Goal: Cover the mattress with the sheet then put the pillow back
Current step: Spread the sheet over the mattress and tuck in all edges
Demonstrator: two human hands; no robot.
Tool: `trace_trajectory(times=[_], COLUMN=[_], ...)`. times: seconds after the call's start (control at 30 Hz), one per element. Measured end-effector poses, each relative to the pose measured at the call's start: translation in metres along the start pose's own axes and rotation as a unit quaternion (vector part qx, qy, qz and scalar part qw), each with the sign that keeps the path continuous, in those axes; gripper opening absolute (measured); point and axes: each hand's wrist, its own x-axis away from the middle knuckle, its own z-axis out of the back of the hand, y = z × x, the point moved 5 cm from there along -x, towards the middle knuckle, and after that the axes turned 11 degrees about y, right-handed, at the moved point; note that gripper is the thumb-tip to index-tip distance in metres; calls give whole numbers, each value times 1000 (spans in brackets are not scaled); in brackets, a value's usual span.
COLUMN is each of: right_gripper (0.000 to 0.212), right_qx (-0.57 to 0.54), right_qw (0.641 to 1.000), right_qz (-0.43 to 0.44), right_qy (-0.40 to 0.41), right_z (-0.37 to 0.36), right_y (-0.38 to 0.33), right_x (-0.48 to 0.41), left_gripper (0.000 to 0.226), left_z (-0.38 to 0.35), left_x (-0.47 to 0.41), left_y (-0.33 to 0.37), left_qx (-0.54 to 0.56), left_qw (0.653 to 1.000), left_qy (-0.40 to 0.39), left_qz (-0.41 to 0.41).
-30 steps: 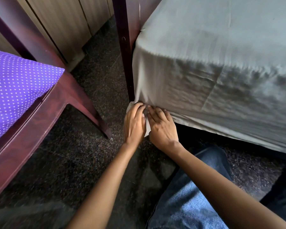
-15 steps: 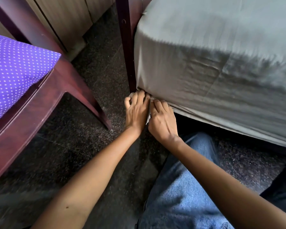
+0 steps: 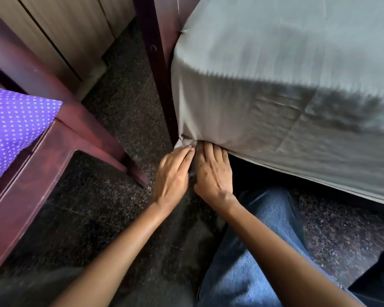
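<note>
Grey sheet (image 3: 275,63) already covers the mattress top and near side; left grip (image 3: 172,173) and right grip (image 3: 213,173), fingers flat, tuck its bunched corner beside the bedpost (image 3: 162,85), while the purple pillow (image 3: 11,129) waits on the chair (image 3: 31,185), far left.

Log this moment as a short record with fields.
sheet: grey, stretched over top and side, bunched at the lower corner by the bedpost
left hand: straight fingers pressing the bunched corner
right hand: beside it, fingertips at the sheet's lower edge
pillow: purple, white dots, on the chair at left
step: tucking the corner; pillow not yet returned
</note>
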Motion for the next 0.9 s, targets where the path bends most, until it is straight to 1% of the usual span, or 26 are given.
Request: trace_trajectory(times=[0.07, 0.13, 0.2, 0.3, 0.37, 0.43, 0.47, 0.53, 0.57, 0.63, 0.67, 0.73, 0.77, 0.8, 0.87, 0.9], right_gripper=[62, 58, 64, 75, 72, 66, 64, 64, 62, 57, 56, 58, 61, 62, 65, 71], right_qx=[16, 20, 0, -92, -110, -132, -138, -143, -152, -174, -175, -148, -136, -122, -78, -58], right_qw=[1000, 1000, 1000, 993, 991, 990, 990, 988, 986, 984, 984, 988, 989, 990, 994, 996], right_qz=[2, 8, 10, 16, 25, 16, 13, 7, 5, 0, 7, 35, 51, 64, 73, 60], right_qy=[-7, -11, -27, -68, -77, -47, -10, 60, 70, 46, 36, 18, -1, -11, -10, -14], right_z=[-4, -6, -4, 11, 22, 35, 39, 39, 36, 31, 27, 19, 14, 8, 1, -2], right_y=[2, 6, 11, 17, 17, 17, 17, 20, 22, 23, 23, 21, 19, 17, 11, 8], right_x=[-5, -5, -5, -6, -4, 4, 7, 11, 11, 8, 9, 12, 13, 12, 6, 1], left_gripper=[37, 37, 38, 39, 38, 41, 38, 25, 23, 23, 28, 35, 36, 35, 33, 33], left_z=[-6, -7, -11, -17, -20, -24, -28, -33, -36, -35, -32, -24, -15, -2, 30, 43], left_x=[-10, -20, -22, -20, -21, -34, -40, -51, -51, -41, -36, -36, -40, -44, -40, -30], left_y=[2, 5, 9, 6, 2, 5, 9, 14, 13, 9, 9, 10, 13, 16, 16, 14], left_qx=[-17, -32, -54, -91, -97, -127, -133, -122, -112, -137, -143, -89, -47, -15, 18, 31], left_qw=[1000, 998, 995, 991, 989, 982, 977, 973, 974, 966, 961, 962, 965, 967, 970, 969], left_qy=[-7, -11, -36, -95, -106, -132, -156, -174, -170, -189, -206, -218, -202, -170, -37, 7], left_qz=[15, 53, 69, 16, 32, 56, 64, 90, 101, 113, 118, 142, 162, 191, 238, 247])
